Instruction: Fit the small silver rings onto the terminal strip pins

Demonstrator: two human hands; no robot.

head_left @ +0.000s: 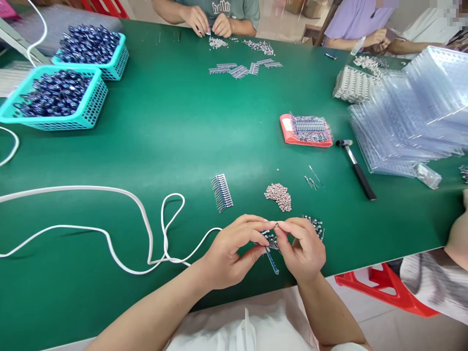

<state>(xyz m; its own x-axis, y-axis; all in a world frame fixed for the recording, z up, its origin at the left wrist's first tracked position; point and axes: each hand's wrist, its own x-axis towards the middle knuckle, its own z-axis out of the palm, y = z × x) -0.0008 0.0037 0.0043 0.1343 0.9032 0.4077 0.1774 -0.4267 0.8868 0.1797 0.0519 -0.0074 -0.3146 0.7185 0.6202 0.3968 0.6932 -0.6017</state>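
Note:
My left hand (228, 251) and my right hand (302, 248) meet over the near edge of the green table (175, 131). The left hand's fingers are closed on a blue strip of small components (271, 254) that hangs down between the hands. The right hand pinches a tiny ring-shaped part (277, 225) at the top of that strip. Just beyond the hands lie a small pile of pinkish ring parts (279, 196), a finished row of components (222, 192) and a cluster of loose components (315, 225).
A white cable (109, 239) loops across the near left. Two teal baskets (86, 114) of blue parts stand far left. A red pad with components (307, 130), a small hammer (356, 168) and stacked clear trays (409, 117) lie right. Other people's hands work at the far edge.

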